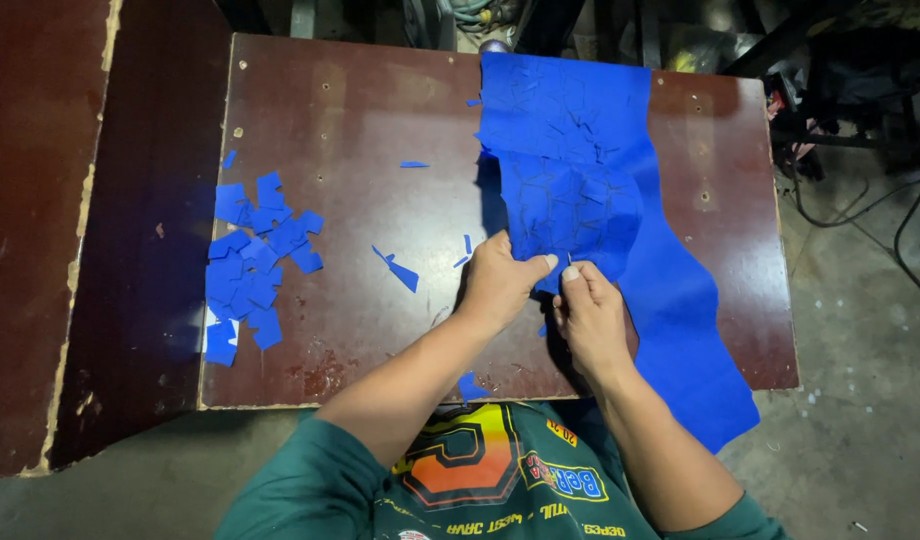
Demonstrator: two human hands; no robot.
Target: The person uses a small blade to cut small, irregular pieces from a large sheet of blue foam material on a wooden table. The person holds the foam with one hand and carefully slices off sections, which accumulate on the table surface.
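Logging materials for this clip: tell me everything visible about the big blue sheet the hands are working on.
The blue sheet is a thin, flexible, matte material, vivid blue, scored all over its upper part with cut shape outlines. It lies across the right half of the brown table, its plain lower end hanging over the near edge. The left hand and right hand both pinch its raised, buckled left edge.
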